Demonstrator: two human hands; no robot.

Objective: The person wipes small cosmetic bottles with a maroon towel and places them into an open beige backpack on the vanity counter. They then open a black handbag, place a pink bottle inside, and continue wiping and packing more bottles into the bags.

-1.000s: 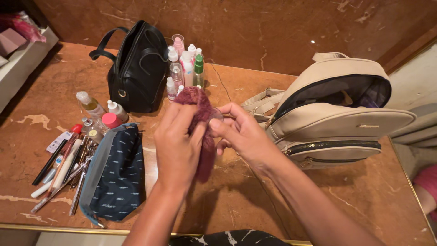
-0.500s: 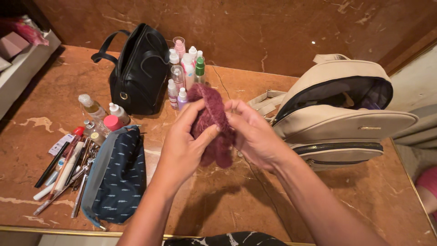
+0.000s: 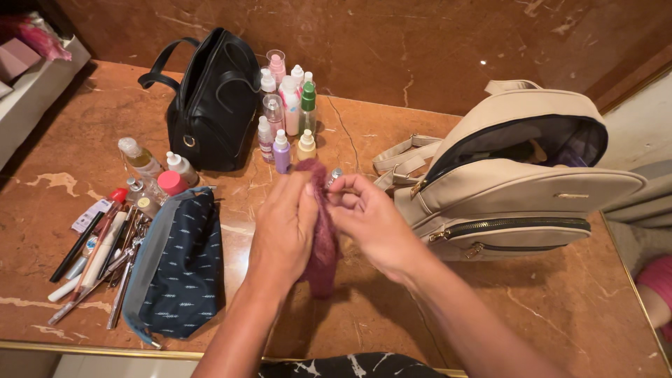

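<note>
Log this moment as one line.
left hand: holds maroon cloth | right hand: pinches cloth top | backpack: open | pouch: on counter

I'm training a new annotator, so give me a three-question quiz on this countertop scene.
1. True or false: the beige backpack has its top compartment unzipped.
2. What do the left hand and right hand hold between them?
A. fuzzy maroon cloth pouch
B. black pen
C. glass jar
3. Which bag stands beside the cluster of small bottles at the wall?

Key: 1 true; 2 A; 3 the black leather handbag.
</note>
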